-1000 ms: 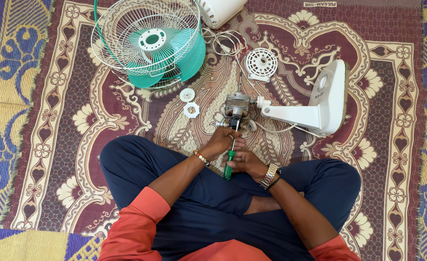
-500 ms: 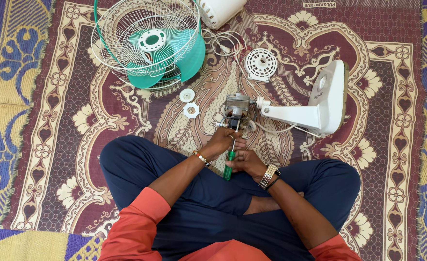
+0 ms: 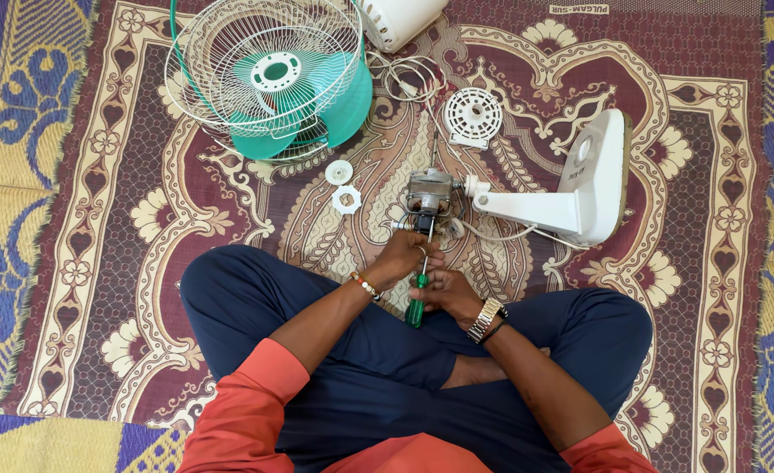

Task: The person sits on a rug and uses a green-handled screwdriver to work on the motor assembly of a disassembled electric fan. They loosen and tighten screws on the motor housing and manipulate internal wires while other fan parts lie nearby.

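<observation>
Screwdriver [image 3: 417, 302], green handle, gripped in my right hand [image 3: 446, 289] w/ left hand [image 3: 402, 257] clenched round its shaft — tip at fan motor [image 3: 429, 194] on the rug [image 3: 141, 219], btw my knees.

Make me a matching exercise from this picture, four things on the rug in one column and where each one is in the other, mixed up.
Things:
1. screwdriver
2. fan blade
3. motor
4. two white rings

Places:
A. on the end of the white stand
B. under the wire guard
C. held in both hands
D. between guard and motor

Pairs: 1-C, 2-B, 3-A, 4-D
</observation>
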